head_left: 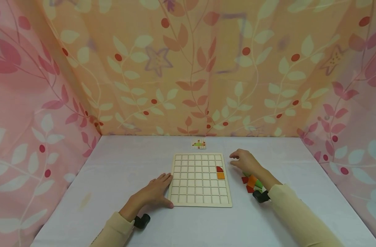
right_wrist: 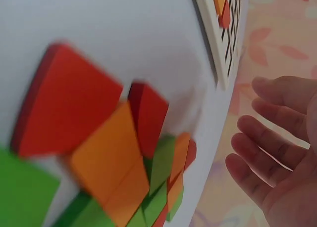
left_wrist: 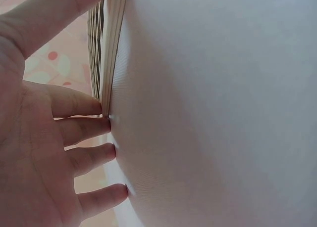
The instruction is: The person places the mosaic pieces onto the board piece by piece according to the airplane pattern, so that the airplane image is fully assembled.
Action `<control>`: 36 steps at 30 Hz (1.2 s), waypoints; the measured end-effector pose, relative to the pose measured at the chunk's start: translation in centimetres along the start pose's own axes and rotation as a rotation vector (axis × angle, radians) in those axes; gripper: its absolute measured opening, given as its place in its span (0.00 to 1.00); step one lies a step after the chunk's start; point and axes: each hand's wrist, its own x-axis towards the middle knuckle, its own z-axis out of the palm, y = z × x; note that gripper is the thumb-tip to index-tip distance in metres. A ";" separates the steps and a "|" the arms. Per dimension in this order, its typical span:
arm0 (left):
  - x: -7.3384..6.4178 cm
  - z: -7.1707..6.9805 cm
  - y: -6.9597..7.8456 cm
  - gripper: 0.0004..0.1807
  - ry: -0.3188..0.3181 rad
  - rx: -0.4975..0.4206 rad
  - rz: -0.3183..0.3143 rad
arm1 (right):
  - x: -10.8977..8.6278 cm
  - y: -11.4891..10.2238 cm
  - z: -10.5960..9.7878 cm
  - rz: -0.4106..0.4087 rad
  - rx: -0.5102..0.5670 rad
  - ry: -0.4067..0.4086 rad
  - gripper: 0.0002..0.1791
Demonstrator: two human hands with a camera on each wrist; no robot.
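A pale wooden grid board (head_left: 195,190) lies flat on the white table. In its right column a red quarter-round piece (head_left: 219,169) sits just above an orange square piece (head_left: 220,175). My left hand (head_left: 155,190) rests at the board's left edge, thumb and fingers spread along the rim, as the left wrist view also shows. My right hand (head_left: 245,161) hovers beyond the board's right edge, its fingers loosely bent and nothing between them. Near its wrist lies a pile of red, orange and green pieces (right_wrist: 109,162), partly hidden by the forearm in the head view.
A small picture card (head_left: 198,143) with a coloured grid pattern lies behind the board. Patterned cloth walls (head_left: 188,68) stand at the back and both sides of the table. Black wrist cameras (head_left: 142,221) hang under both wrists.
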 end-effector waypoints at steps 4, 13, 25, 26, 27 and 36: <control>0.0 -0.1 0.0 0.60 -0.003 0.003 0.001 | -0.3 1.4 -0.6 -0.009 -0.005 0.006 0.15; 0.1 -0.1 0.1 0.60 0.004 0.001 0.006 | -1.5 3.6 -1.5 0.051 0.013 0.002 0.16; 0.2 0.1 -0.1 0.60 0.008 0.012 0.007 | -2.5 5.1 -1.8 0.016 0.014 0.004 0.17; 0.2 0.1 -0.1 0.60 0.008 0.010 0.007 | -2.4 5.2 -1.8 0.018 0.011 0.005 0.17; 0.1 0.1 -0.1 0.60 0.008 0.007 0.008 | -2.2 5.3 -1.7 0.020 0.006 0.002 0.17; 0.1 0.2 -0.2 0.60 -0.001 -0.011 0.009 | -0.4 4.7 -1.0 0.057 -0.062 -0.047 0.17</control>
